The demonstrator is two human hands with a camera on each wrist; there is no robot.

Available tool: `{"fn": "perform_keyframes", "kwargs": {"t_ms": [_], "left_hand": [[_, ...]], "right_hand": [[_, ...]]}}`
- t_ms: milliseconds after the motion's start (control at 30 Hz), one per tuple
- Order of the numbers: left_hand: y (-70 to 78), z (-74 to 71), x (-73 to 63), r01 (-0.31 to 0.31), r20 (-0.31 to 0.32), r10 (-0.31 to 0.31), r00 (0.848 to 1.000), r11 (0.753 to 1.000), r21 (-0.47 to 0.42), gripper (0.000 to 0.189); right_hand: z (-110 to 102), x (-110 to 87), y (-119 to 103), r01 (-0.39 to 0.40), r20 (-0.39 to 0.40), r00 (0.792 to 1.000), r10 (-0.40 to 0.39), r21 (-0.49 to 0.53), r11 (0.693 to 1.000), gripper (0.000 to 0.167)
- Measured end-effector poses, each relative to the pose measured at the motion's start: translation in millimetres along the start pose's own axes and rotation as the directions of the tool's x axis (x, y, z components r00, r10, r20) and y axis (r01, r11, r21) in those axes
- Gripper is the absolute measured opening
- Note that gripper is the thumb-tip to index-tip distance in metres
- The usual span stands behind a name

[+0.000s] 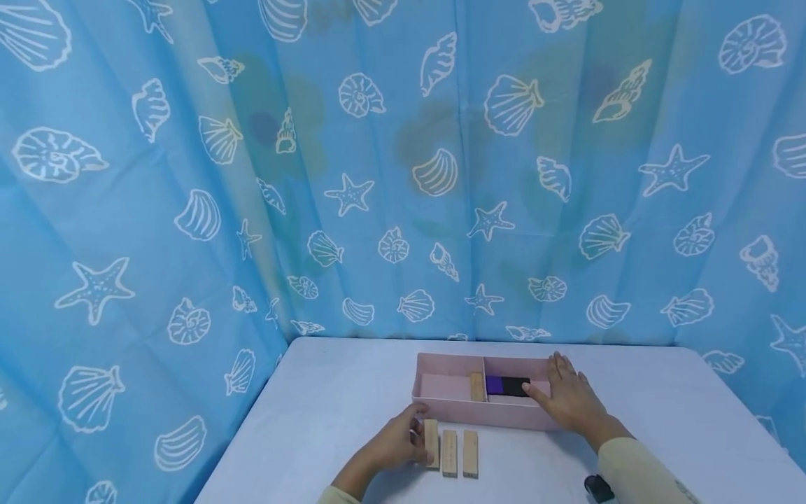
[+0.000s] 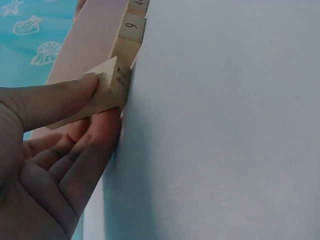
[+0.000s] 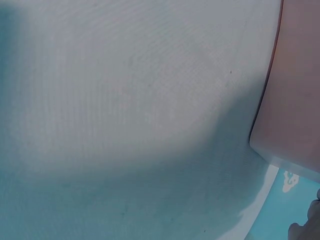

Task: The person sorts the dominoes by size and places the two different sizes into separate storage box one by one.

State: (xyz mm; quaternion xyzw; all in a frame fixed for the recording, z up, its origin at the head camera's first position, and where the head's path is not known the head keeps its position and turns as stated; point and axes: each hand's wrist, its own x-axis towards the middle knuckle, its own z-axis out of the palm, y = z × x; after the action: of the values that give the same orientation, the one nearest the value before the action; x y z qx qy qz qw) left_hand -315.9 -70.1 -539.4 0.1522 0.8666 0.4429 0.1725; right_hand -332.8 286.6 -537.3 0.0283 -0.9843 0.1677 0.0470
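Observation:
My left hand [image 1: 398,439] pinches a wooden block [image 2: 111,80] between thumb and fingers; its end bears handwritten marks. This block is the leftmost of three standing in a row before the pink box [image 1: 491,413]. Beside it are a middle wooden block [image 1: 450,453] and a right wooden block [image 1: 470,453]. My right hand [image 1: 573,399] rests on the box's right end, fingers extended over the rim. Only a few of its fingertips show in the right wrist view's lower corner. Inside the box, a purple and black block [image 1: 507,386] lies in the right compartment.
Another wooden block [image 1: 477,386] leans by the divider in the box's left compartment. A white-covered table [image 1: 327,392] holds everything, with a blue shell-patterned curtain [image 1: 390,210] behind. A small black object [image 1: 598,488] is by the right sleeve.

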Motion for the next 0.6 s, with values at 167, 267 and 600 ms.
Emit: {"fn": "perform_keyframes", "kwargs": {"t_ms": [167, 267, 600], "left_hand": [[0.2, -2.1, -1.0, -0.039, -0.033, 0.036, 0.999, 0.995, -0.086, 0.078], [1.8, -5.1, -1.8, -0.064, -0.054, 0.057, 0.997, 0.989, -0.136, 0.074], [12.3, -12.6, 7.7, -0.108, -0.118, 0.084, 0.989, 0.970, -0.218, 0.063]], "right_hand": [[-0.4, -0.3, 0.5, -0.005, 0.004, 1.000, 0.005, 0.009, 1.000, 0.111], [0.3, -0.2, 0.7, -0.002, 0.005, 1.000, 0.002, 0.014, 1.000, 0.108], [-2.6, -2.6, 0.5, 0.014, -0.011, 1.000, -0.014, 0.023, 1.000, 0.105]]}}
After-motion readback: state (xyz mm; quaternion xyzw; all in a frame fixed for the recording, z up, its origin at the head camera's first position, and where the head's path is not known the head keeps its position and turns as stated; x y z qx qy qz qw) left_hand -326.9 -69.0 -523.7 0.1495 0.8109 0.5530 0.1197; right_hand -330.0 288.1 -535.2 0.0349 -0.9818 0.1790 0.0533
